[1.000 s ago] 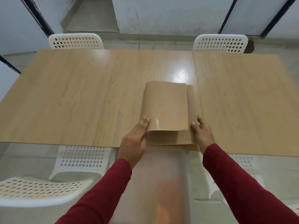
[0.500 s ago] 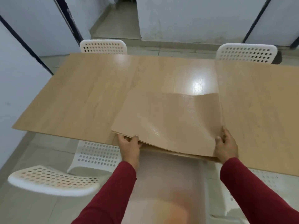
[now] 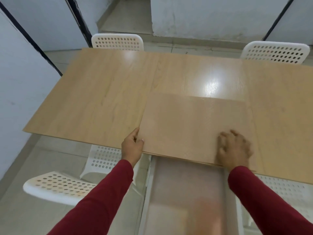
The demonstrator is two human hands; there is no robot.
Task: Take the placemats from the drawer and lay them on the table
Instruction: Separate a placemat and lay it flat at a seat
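1. Placemats: tan, wood-look sheets, lying flat on the near edge of the table, directly above the open drawer; stacked, layered edges showing along the near side; exact count not readable, more than one.
2. Left hand: at the near left corner of the stack; thumb on top, fingers curled under the edge, pinching the corner.
3. Right hand: blurred; fingers spread and laid on top of the stack near its right end; pressing rather than gripping, by the look of it; nothing held.
4. Handling, judged: thin, light and flexible; likely to sag or curl if lifted by one corner; smooth, slightly glossy face, so sheets probably slide over one another and over the shiny tabletop; not fragile; best taken at an edge or corner, thumb above and fingers below, the other hand flat on the pile to keep the rest from shifting.
5. Drawer: one, pale and translucent-looking, pulled out below the table edge between the two sleeves; contents blurred, not readable.
6. Chairs: four white perforated ones in view; two at the far side, two at the near side.
7. Table: one, light wood, with a bright glare patch beyond the stack.
8. Sleeves: two, dark red.
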